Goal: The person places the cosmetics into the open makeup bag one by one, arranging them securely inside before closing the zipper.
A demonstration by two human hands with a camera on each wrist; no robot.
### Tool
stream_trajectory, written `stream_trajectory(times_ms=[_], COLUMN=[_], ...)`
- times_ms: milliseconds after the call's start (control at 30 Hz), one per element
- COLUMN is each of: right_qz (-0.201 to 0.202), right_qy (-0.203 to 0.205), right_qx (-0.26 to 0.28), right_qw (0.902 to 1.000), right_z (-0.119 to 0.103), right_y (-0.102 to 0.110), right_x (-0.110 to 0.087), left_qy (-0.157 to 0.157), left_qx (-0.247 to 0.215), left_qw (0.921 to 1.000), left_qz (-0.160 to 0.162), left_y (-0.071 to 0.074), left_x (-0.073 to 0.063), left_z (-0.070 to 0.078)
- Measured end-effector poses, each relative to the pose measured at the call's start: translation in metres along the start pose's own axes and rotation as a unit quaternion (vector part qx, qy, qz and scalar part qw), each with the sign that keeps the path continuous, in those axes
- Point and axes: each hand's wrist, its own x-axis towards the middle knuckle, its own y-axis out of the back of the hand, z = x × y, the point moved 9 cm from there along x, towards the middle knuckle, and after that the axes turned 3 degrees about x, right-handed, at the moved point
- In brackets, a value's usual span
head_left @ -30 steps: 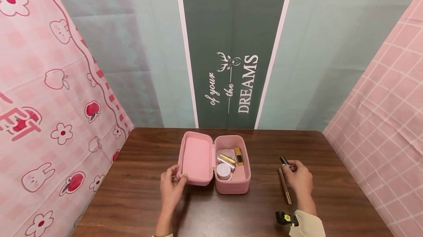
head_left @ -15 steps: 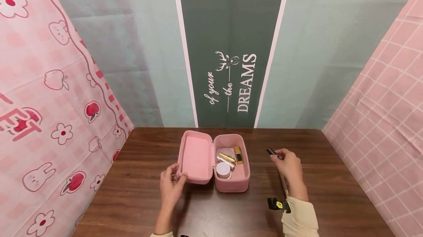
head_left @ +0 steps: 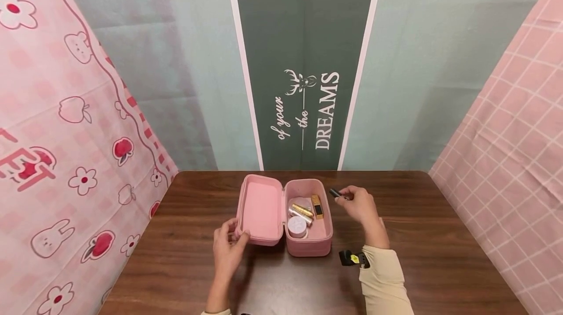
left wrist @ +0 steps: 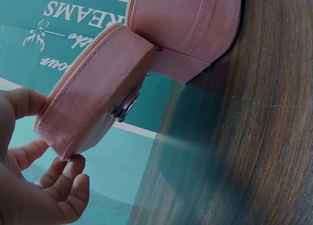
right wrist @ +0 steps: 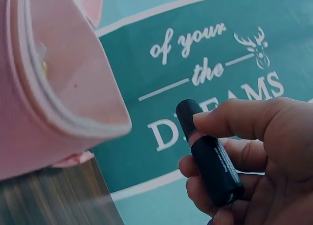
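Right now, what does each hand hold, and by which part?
The left hand holds the pink lid by its near outer corner; the right hand grips the black tube around its middle.

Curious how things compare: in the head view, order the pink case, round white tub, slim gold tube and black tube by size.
Pink case
Round white tub
Slim gold tube, black tube: too alike to rank; the right hand partly hides the latter.

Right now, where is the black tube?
In the head view, the right hand holds the black tube just to the right of the open pink case, near its far right corner, outside it.
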Motion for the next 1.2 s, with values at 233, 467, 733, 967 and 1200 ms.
stream_trajectory(times_ms=[233, 467, 733, 967, 1200], right_qz=[-0.024, -0.029, -0.040, -0.035, -0.017], right_qy=[0.009, 0.026, 0.013, -0.012, -0.050], right_qx=[0.000, -0.017, -0.053, -0.075, -0.109], right_qw=[0.9997, 0.9991, 0.9977, 0.9965, 0.9926], right_z=[-0.016, -0.028, -0.028, -0.030, -0.032], right_y=[-0.019, -0.032, -0.051, -0.062, -0.068], right_x=[0.011, 0.020, 0.034, 0.038, 0.041], left_qy=[0.008, 0.005, 0.005, 0.007, 0.008], left_qx=[-0.005, -0.008, -0.009, -0.010, -0.003], left_qw=[1.0000, 1.0000, 0.9999, 0.9999, 1.0000], left_qz=[-0.003, 0.000, 0.000, -0.001, 0.001], left_y=[0.000, 0.000, -0.001, -0.002, -0.001], left_x=[0.000, 0.000, 0.000, 0.001, 0.000], left_z=[-0.003, -0.003, -0.004, -0.005, -0.005])
